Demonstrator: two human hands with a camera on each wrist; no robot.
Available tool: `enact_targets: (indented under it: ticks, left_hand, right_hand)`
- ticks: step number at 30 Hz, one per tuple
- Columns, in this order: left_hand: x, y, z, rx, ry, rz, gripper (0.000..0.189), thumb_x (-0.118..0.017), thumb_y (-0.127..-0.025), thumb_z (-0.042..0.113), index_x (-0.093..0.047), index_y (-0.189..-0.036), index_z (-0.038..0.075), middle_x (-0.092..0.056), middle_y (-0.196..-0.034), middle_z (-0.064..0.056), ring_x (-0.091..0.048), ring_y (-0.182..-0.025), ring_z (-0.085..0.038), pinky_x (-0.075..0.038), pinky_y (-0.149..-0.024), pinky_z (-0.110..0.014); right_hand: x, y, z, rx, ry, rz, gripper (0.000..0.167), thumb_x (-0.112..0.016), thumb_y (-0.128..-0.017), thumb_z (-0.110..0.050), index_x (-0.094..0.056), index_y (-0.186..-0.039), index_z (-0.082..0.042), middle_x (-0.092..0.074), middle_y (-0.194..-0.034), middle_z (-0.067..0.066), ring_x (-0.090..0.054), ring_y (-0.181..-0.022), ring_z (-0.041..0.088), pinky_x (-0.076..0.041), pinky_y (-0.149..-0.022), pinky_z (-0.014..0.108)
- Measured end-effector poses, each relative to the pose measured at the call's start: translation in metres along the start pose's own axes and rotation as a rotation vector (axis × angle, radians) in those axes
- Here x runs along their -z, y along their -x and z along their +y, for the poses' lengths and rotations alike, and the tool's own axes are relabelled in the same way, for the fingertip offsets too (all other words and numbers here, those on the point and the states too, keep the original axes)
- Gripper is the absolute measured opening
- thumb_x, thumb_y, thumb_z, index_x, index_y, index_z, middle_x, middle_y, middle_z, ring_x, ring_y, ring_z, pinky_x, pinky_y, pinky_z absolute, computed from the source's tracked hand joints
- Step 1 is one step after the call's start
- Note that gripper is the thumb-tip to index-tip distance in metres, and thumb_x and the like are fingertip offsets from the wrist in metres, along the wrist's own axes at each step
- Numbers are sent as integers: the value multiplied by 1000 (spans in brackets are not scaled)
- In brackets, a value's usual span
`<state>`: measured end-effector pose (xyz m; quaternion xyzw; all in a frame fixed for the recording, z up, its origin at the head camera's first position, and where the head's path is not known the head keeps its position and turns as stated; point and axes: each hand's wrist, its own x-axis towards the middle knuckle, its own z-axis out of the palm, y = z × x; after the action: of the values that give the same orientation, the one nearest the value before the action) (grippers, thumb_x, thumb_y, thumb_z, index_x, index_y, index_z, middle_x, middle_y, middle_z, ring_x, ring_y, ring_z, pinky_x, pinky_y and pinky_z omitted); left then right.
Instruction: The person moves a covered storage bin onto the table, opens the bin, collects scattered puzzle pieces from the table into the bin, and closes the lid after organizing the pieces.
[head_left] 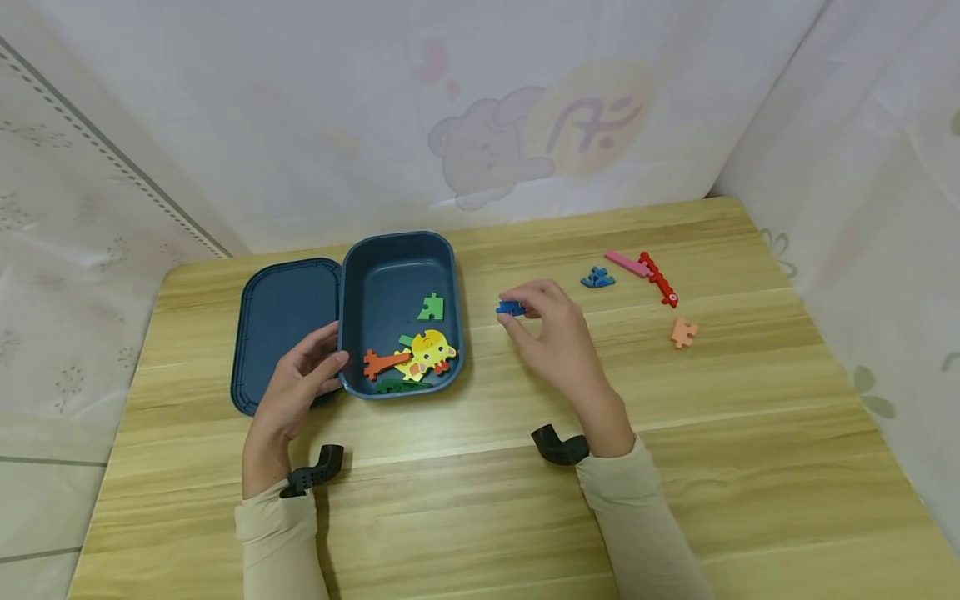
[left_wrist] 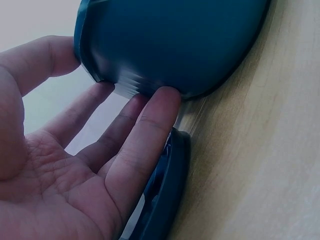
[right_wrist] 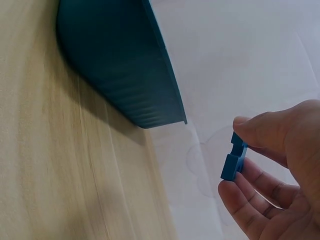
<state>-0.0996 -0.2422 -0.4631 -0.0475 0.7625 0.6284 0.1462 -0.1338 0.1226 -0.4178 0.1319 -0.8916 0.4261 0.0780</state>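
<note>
My right hand (head_left: 557,337) pinches a blue puzzle piece (head_left: 511,308) between thumb and fingers, above the table to the right of the box. Notches in this piece (right_wrist: 231,165) show in the right wrist view. My left hand (head_left: 296,379) holds the left side of a dark blue plastic box (head_left: 386,287), its thumb at the rim and its fingers (left_wrist: 145,130) against the outer wall. Inside the box lie a yellow animal-face piece (head_left: 432,350), an orange piece (head_left: 384,363), a light green piece (head_left: 431,307) and a dark green piece (head_left: 401,386).
A dark blue lid (head_left: 288,321) lies left of the box. Toward the table's right side are a blue fish-like piece (head_left: 597,278), a pink strip (head_left: 627,263), a red piece (head_left: 660,281) and a peach piece (head_left: 683,332). A white printed curtain (head_left: 375,150) hangs behind the table.
</note>
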Motion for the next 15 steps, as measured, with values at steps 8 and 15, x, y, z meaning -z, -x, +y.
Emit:
enact_targets:
  ticks: [8, 15]
  left_hand:
    - [0, -1, 0, -2, -11, 0, 62, -58, -110, 28, -35, -166, 13, -48, -156, -19, -61, -116, 3, -58, -90, -18]
    - [0, -1, 0, -2, -12, 2, 62, -59, -110, 28, -35, -166, 13, -48, -156, -19, -61, -116, 3, -58, -89, -18]
  right_hand:
    - [-5, 0, -4, 20, -15, -15, 25, -78, -97, -13, -77, -121, -4, -69, -121, 12, -69, -108, 28, -60, -97, 44]
    - [-12, 0, -8, 8, -16, -57, 26, -77, -98, -15, -77, -123, -8, -69, -124, 9, -69, -111, 25, -60, -98, 42]
